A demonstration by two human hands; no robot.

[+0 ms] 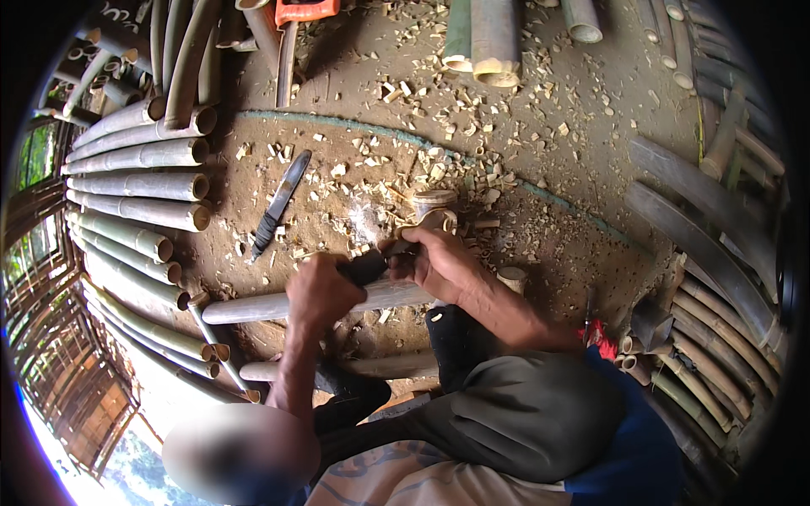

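My left hand (321, 291) is closed around the black handle (364, 268) of a tool, in front of my knees. Right beside it, my right hand (447, 263) has its fingers curled in at the tool's other end, around something dark that I cannot make out. A short brownish bamboo piece (436, 220) shows at the right fingertips, just this side of a round pale block (434, 199). Under both hands a thick bamboo pole (253, 309) lies crosswise. On the ground farther left is a knife (283, 202) with a black-wrapped grip.
Wood chips (472, 173) are scattered over the ground. Bamboo poles (139, 185) lie stacked at the left, and split bamboo lengths (700, 219) lie at the right. A saw with an orange handle (308, 9) stands at the far side, near upright bamboo tubes (496, 42). A red item (601, 340) lies right of my knee.
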